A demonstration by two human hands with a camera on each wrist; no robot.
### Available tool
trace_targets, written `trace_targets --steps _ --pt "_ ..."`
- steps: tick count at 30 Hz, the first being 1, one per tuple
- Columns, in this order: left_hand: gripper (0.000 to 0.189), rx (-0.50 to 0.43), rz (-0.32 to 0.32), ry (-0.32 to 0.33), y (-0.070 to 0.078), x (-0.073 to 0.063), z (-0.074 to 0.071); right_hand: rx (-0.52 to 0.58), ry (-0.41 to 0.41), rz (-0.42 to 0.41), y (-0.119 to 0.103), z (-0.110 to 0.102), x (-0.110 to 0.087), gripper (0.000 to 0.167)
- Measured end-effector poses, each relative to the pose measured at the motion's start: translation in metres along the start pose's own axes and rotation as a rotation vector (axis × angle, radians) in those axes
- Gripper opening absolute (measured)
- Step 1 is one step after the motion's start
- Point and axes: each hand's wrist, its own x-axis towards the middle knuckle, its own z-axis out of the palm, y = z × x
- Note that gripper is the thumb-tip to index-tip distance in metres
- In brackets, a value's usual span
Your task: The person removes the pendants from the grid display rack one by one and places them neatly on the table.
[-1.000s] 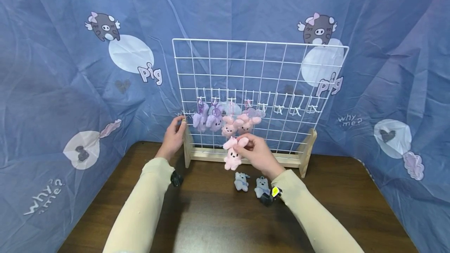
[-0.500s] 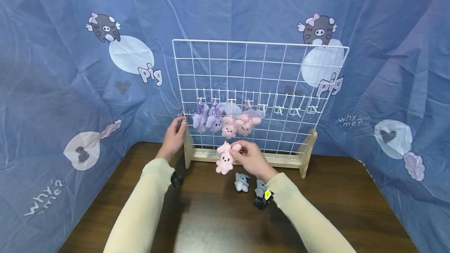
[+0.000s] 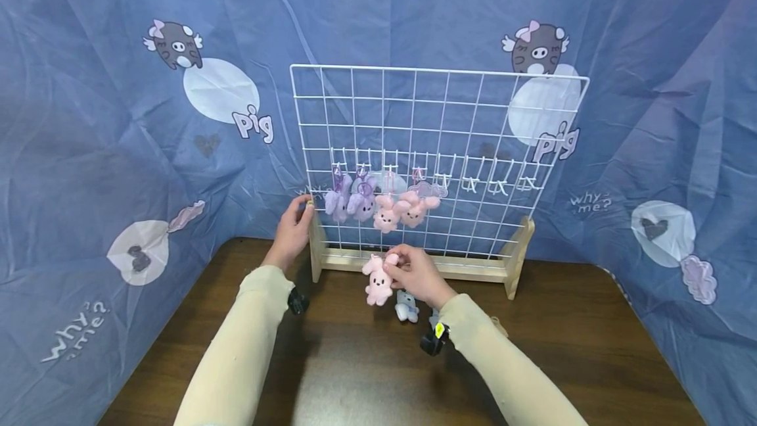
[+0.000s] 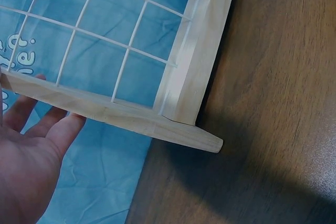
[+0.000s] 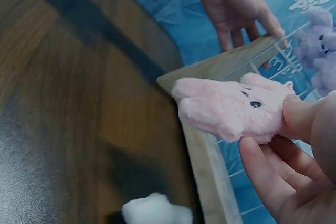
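A pink plush bunny keychain point(image 3: 379, 281) is pinched at its ear and head by my right hand point(image 3: 418, 273), low in front of the wire grid rack point(image 3: 473, 130). The right wrist view shows the thumb and fingers on the bunny point(image 5: 226, 106), its face turned sideways. My left hand point(image 3: 291, 232) grips the left end of the rack at its wooden upright point(image 4: 100, 106), fingers reaching behind it. Two purple plush bunnies point(image 3: 361, 206) and two pink ones point(image 3: 414, 210) hang from hooks on the grid.
Bare white hooks point(image 3: 499, 186) line the grid's right half. A grey plush bear point(image 3: 406, 307) lies on the brown table point(image 3: 343, 373); another is mostly hidden by the right wrist. A blue curtain point(image 3: 118, 169) surrounds the table's back and sides.
My right hand has moved down and a little left with the pink bunny, away from the hanging ones. The left hand has stayed on the rack.
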Motion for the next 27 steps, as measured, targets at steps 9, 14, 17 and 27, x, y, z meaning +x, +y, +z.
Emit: trace_targets --steps 9,14,17,27 --pt "0.043 -0.001 -0.006 -0.001 0.001 0.0 0.0 -0.101 0.017 -0.028 0.016 0.01 0.001 0.019" --pt "0.044 0.004 -0.012 -0.009 0.002 -0.001 -0.001 -0.155 -0.007 -0.024 0.024 0.016 0.002 0.017" --pt "0.044 0.003 -0.017 -0.013 0.002 -0.001 -0.001 -0.163 -0.023 -0.007 0.028 0.019 0.003 0.015" --pt "0.046 -0.003 -0.024 -0.021 0.003 -0.002 -0.001 -0.217 -0.023 -0.038 0.033 0.03 0.002 0.011"
